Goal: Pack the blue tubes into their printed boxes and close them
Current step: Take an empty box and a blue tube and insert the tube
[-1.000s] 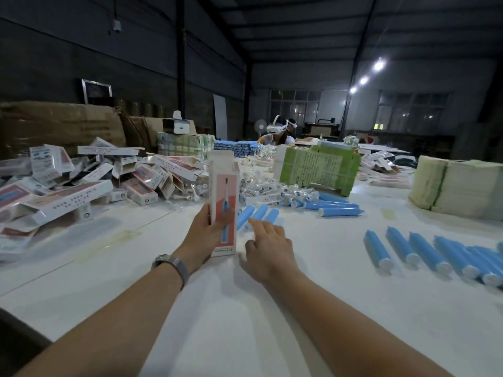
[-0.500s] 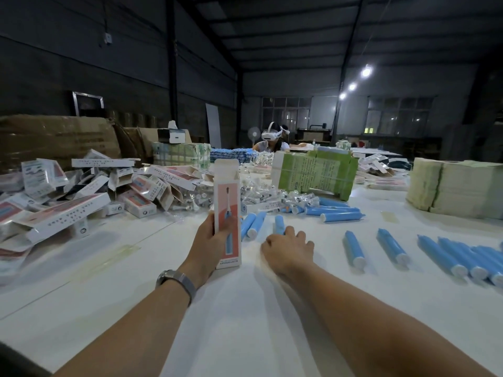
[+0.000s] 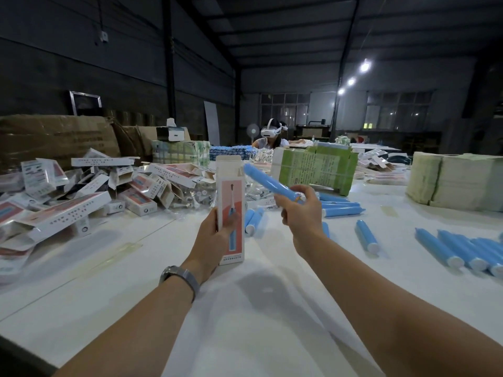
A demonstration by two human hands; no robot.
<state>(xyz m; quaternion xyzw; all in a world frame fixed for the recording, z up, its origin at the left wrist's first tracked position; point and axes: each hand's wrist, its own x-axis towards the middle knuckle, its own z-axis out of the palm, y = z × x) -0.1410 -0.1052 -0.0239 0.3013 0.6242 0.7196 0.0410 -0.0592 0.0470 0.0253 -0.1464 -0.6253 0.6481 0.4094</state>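
Head view: box pile (image 3: 81, 197) left, green stack (image 3: 315, 170) behind, loose tubes (image 3: 449, 248) right on table (image 3: 245, 322); bare white surface near the front edge. Left hand (image 3: 215, 238) grips box (image 3: 230, 210) upright, top flap open. Right hand (image 3: 302, 210) pinches tube (image 3: 268, 183) by its cap end, probably, tilted, its far tip just beside the box mouth

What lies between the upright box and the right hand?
In the head view, loose blue tubes lie on the table between the box and right hand.
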